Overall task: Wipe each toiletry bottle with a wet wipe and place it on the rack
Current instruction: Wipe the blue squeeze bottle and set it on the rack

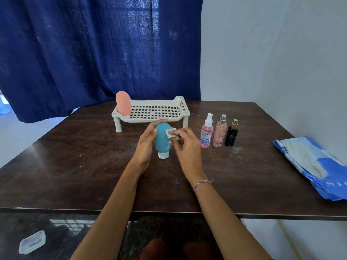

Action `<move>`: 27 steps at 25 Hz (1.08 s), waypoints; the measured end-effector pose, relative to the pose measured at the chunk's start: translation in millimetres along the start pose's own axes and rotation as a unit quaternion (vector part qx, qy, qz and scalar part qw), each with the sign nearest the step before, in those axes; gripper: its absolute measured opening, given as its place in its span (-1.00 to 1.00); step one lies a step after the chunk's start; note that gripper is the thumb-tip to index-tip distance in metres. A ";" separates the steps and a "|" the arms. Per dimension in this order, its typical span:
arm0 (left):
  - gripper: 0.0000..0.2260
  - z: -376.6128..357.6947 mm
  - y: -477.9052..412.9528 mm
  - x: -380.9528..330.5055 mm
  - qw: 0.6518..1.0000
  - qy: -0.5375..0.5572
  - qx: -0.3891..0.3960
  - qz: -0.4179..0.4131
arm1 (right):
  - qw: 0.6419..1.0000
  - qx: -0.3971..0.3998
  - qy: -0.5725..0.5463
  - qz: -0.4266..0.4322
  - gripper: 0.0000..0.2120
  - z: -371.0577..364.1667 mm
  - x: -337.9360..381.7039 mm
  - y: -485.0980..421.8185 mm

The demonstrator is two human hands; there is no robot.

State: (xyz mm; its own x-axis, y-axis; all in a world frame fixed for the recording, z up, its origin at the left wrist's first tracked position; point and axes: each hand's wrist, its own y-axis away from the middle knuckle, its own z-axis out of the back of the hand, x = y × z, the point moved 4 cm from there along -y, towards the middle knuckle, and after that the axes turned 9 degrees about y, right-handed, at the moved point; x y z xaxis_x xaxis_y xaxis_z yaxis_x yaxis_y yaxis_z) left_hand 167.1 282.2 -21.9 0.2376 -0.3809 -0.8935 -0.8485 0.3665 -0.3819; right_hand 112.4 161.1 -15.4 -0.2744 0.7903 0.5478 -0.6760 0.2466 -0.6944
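The left hand (148,143) grips one teal bottle (163,139), white cap down, over the table (75,166). The right hand (185,145) pinches a wet wipe (171,134) against it. Beyond the grip: the rack (152,111) with one pink bottle (123,103). To its right: three spray bottles (219,131), labels unreadable.

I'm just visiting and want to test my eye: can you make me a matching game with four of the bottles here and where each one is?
Things:
1. pink tube bottle
2. teal tube bottle
3. black bottle
4. white-capped spray bottle

Places:
A. held in the left hand, cap down, wiped by the right hand with a wet wipe
B. right end of the row of three on the table
C. standing at the left end of the white rack
D. left end of the row of three

Pairs: 1-C, 2-A, 3-B, 4-D
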 end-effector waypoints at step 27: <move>-0.77 24.8 -7.5 4.8 0.974 -0.107 -0.165 -0.112 | 0.989 0.123 0.064 0.046 -0.87 -5.3 14.8 -6.7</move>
State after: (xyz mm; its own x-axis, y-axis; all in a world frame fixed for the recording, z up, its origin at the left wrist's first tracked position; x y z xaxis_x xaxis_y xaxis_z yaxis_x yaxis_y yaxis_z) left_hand 186.3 298.6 -29.2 0.4967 -0.2218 -0.8391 -0.8617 -0.0106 -0.5073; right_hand 116.5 174.1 -5.1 -0.2650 0.8712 0.4133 -0.8021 0.0388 -0.5960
